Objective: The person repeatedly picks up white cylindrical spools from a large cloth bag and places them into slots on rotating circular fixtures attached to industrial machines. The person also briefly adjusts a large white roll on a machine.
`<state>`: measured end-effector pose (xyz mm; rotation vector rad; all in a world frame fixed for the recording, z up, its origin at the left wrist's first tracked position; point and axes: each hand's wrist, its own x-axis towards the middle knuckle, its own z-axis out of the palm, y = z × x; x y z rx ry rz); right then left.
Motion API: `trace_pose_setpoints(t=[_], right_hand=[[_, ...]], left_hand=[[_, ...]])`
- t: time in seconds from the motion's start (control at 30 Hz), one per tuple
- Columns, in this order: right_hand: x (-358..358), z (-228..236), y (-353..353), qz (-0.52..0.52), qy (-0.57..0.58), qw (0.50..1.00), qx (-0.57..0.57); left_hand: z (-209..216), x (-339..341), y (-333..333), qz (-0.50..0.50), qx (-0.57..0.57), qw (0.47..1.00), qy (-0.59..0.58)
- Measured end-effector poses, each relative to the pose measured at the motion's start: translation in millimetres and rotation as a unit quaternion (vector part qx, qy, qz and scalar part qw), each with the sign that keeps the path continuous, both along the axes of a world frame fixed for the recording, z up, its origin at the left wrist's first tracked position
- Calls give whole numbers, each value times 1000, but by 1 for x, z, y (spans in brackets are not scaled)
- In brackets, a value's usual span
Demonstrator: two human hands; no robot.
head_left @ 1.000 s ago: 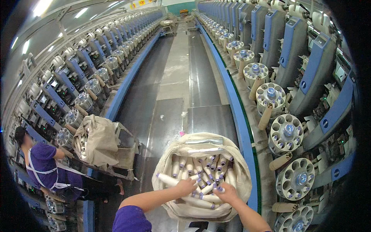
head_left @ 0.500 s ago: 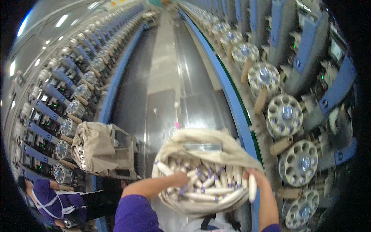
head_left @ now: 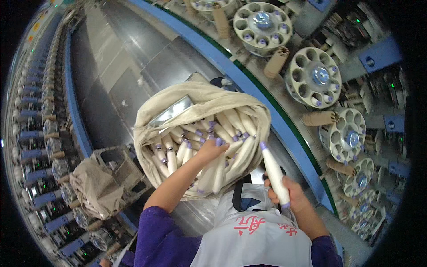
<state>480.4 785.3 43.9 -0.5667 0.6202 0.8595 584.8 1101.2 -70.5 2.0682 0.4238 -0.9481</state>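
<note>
A cream cloth sack (head_left: 207, 92) stands in front of me, full of white yarn bobbins (head_left: 244, 122) with purple tips. My left hand (head_left: 212, 151) is inside its mouth, fingers closed around the purple tips of yarn bobbins; at least one white bobbin (head_left: 218, 174) hangs below it. How many it grips is partly hidden. To the right of the sack, close to my apron, my right hand (head_left: 290, 195) is wrapped around a single yarn bobbin (head_left: 274, 172). That bobbin is tilted, its upper purple tip near the sack's rim.
Round bobbin holders (head_left: 312, 78) with open sockets, some holding bobbins, line the machine on the right behind a blue rail (head_left: 195, 40). Brown paper tubes (head_left: 276, 62) sit between them. Another cloth sack (head_left: 95, 189) on a cart is at left, before a second machine row.
My view has swung right and down. The left hand has gone further among the bobbins and holds some by their tips. The right hand, with its bobbin, is now nearer my body.
</note>
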Motion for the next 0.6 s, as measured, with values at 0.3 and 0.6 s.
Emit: trace_pose_setpoints(t=[0.3,0.6], right_hand=[[-31,23,-78,-40,-200,952,-230],[-106,37,-145,-28,-362,650,-668]], left_hand=[[-58,45,-77,-468,-64,881,39],[118,-16,-101,-100,-378,913,-118]])
